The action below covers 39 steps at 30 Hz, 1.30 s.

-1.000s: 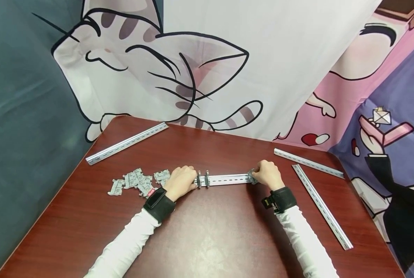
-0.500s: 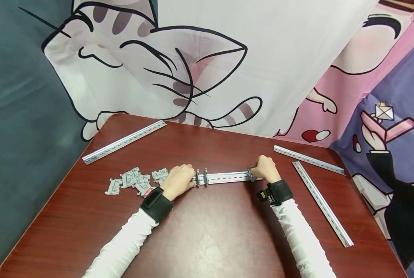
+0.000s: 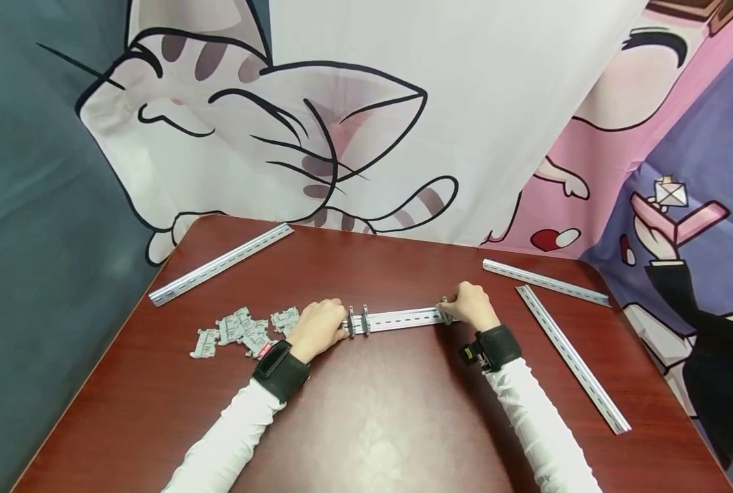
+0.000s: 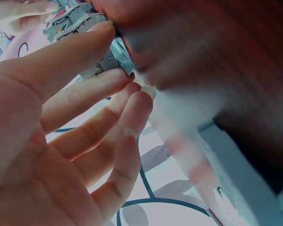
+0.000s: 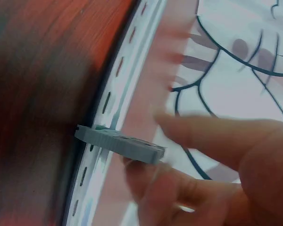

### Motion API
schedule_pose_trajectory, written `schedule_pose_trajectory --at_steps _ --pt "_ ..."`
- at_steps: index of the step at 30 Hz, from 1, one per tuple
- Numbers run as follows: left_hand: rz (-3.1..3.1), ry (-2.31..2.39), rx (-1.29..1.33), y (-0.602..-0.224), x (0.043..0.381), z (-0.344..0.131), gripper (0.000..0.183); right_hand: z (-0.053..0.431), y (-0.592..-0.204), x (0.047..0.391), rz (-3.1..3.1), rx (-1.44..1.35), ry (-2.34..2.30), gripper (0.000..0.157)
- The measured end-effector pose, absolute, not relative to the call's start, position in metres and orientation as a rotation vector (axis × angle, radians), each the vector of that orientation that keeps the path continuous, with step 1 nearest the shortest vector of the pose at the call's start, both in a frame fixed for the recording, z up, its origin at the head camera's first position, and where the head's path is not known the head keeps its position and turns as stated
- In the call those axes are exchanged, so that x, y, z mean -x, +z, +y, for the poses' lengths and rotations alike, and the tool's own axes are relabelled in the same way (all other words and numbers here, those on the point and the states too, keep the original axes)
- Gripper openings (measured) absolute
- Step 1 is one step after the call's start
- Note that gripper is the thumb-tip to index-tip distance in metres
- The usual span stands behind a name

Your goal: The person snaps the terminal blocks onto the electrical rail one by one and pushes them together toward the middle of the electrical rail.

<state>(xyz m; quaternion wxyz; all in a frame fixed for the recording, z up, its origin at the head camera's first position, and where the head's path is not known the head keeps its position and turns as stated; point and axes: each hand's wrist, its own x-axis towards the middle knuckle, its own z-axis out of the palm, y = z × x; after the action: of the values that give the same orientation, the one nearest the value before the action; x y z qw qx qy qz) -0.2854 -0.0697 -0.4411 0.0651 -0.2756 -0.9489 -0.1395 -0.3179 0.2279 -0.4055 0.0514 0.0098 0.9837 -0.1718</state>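
A slotted metal DIN rail (image 3: pixel 403 320) lies across the middle of the table. My left hand (image 3: pixel 319 329) grips its left end between thumb and fingers, as the left wrist view (image 4: pixel 80 108) also shows. Two upright grey terminal blocks (image 3: pixel 365 320) sit on the rail beside that hand. Near the right end another grey terminal block (image 5: pixel 120 143) stands across the rail. My right hand (image 3: pixel 476 306) is around this block: in the right wrist view the fingers (image 5: pixel 146 183) touch its underside, while the blurred thumb is spread apart from it.
Several loose grey terminal blocks (image 3: pixel 237 329), one with a red label, lie flat left of my left hand. A DIN rail (image 3: pixel 221 264) rests at the back left; two more rails, one behind (image 3: pixel 545 281) and one longer (image 3: pixel 572 357), lie at the right.
The right hand has shifted slightly left with the terminal block along the rail, exposing the rail's right end; its thumb now stands apart. The left hand keeps its place on the rail.
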Motion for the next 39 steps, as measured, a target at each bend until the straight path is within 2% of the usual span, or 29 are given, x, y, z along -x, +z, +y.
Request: schedule_pose_trajectory --at_steps 5,14,39 --pt "-2.86 -0.44 0.822 -0.444 0.283 -0.07 0.016 0.228 -0.414 0.301 3.035 -0.083 -0.52 0.024" --pt "-2.875 -0.422 0.834 -0.442 0.282 -0.07 0.015 0.226 -0.429 0.289 3.128 -0.129 -0.595 0.013" --pt "-2.878 -0.443 0.839 -0.443 0.284 -0.071 0.017 0.22 -0.435 0.289 3.22 -0.108 -0.666 0.006"
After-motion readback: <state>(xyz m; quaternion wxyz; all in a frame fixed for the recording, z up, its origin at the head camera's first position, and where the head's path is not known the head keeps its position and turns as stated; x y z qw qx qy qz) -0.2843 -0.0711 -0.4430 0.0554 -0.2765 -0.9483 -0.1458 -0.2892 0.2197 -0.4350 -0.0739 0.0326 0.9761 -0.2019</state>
